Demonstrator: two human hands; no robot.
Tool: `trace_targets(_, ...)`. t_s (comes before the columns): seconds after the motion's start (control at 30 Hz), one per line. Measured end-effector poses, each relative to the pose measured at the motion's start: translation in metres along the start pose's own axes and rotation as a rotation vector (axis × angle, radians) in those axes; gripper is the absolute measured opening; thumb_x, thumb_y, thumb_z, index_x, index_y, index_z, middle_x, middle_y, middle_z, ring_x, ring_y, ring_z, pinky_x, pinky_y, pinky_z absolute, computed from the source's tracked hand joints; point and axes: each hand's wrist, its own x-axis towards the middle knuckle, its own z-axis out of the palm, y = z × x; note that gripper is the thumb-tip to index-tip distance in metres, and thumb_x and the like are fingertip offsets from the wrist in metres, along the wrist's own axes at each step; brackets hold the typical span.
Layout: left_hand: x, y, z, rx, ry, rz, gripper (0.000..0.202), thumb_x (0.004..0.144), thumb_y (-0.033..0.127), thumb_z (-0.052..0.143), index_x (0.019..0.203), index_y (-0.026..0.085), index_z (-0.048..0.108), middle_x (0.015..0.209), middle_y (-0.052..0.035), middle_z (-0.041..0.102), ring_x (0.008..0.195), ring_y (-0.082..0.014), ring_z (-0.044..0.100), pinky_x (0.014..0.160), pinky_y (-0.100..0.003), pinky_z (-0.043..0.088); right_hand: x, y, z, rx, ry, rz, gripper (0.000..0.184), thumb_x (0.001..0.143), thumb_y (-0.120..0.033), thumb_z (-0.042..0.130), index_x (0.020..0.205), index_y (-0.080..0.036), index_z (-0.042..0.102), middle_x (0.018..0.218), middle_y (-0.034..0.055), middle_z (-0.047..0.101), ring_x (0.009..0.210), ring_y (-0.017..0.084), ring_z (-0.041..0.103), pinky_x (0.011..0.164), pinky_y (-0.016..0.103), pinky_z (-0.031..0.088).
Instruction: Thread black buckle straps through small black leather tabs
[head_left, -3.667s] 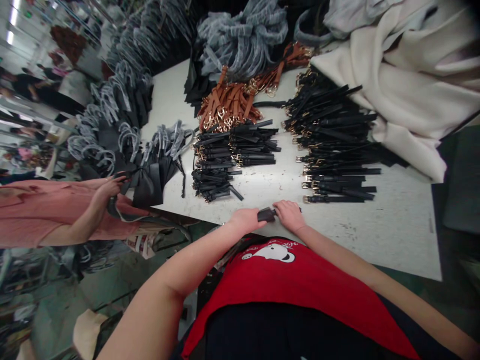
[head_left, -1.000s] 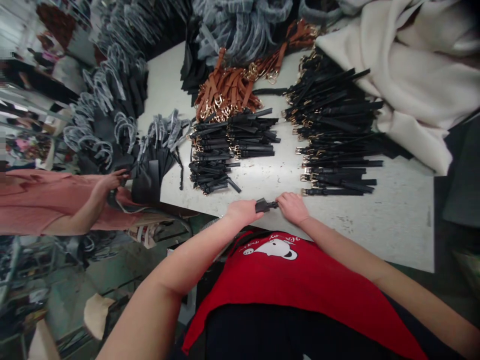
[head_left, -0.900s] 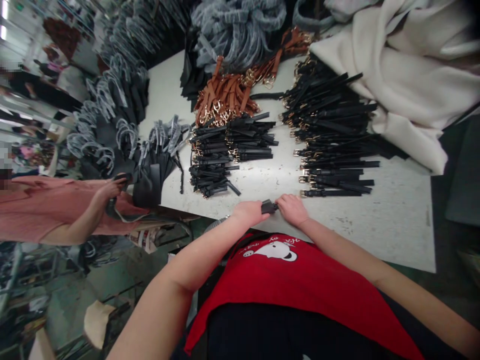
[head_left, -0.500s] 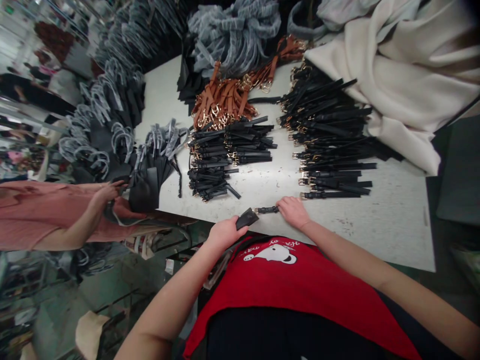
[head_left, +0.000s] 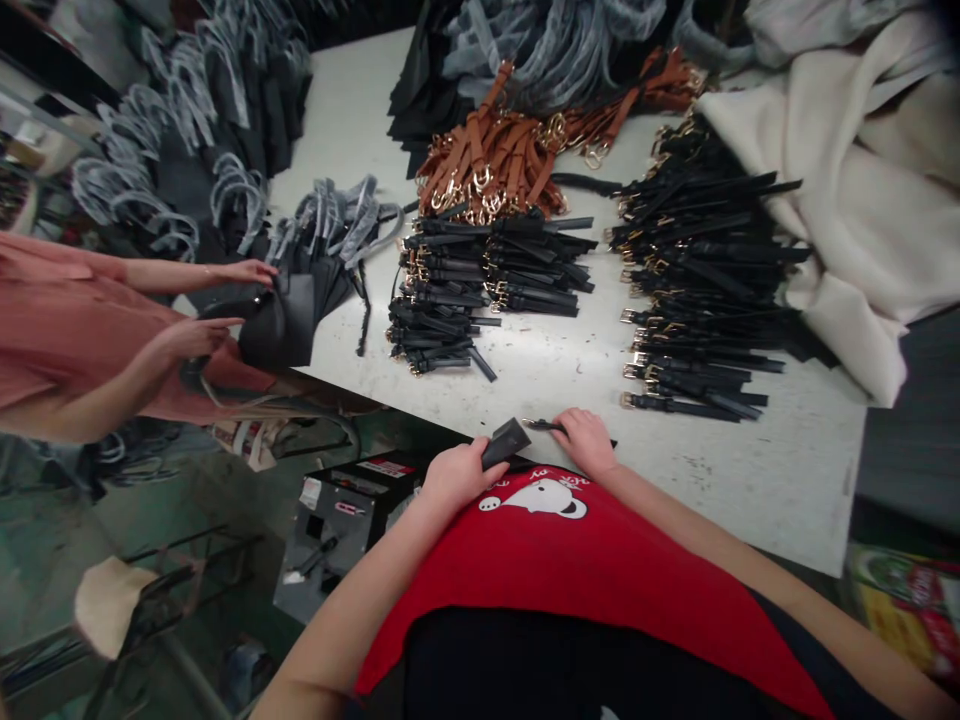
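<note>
My left hand (head_left: 457, 475) is closed around a flat black leather piece (head_left: 508, 443), whose wide end sticks out past the fingers. My right hand (head_left: 586, 440) pinches a thin black buckle strap (head_left: 546, 426) at the table's front edge. The strap's metal buckle end points left, close to the leather piece; I cannot tell whether they touch. Its other end shows just right of the hand. Beyond my right hand, more black buckle straps (head_left: 697, 290) lie piled with their buckles to the left. A smaller pile of black straps (head_left: 487, 265) lies farther back.
Brown straps (head_left: 495, 160) with gold hooks and wrapped grey handles (head_left: 562, 50) lie at the back of the white table (head_left: 570, 345). Cream cloth (head_left: 847, 220) drapes at right. At left, a co-worker's hands (head_left: 187, 335) hold a black bag (head_left: 279, 318). A grey machine (head_left: 341, 520) stands below.
The view has shifted. The buckle strap, earlier flat on the table beside my right fingers, now shows narrower and edge-on in them. The co-worker now has both hands visible at the bag.
</note>
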Motion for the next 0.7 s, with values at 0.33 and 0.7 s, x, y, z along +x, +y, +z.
trace_targets(0.33, 0.004, 0.000, 0.005, 0.000, -0.069, 0.042, 0.052, 0.080, 0.063, 0.035, 0.112, 0.025, 0.051, 0.095, -0.0073, 0.066, 0.086, -0.0228, 0.063, 0.070, -0.030, 0.046, -0.003, 0.003, 0.001, -0.033, 0.049, -0.104, 0.020, 0.087, -0.025, 0.042, 0.091, -0.020, 0.061, 0.094, 0.0071, 0.060, 0.087, 0.020, 0.045, 0.074, 0.033, 0.027)
trace_targets(0.7, 0.003, 0.002, 0.007, 0.000, -0.109, 0.032, 0.053, 0.080, 0.062, 0.036, 0.116, 0.025, 0.049, 0.097, -0.0071, 0.066, 0.088, -0.0226, 0.063, 0.071, -0.030, 0.046, -0.014, 0.006, 0.010, 0.149, 0.019, -0.052, 0.028, 0.085, -0.042, 0.046, 0.092, -0.022, 0.064, 0.096, 0.0070, 0.059, 0.091, 0.019, 0.047, 0.076, 0.033, 0.030)
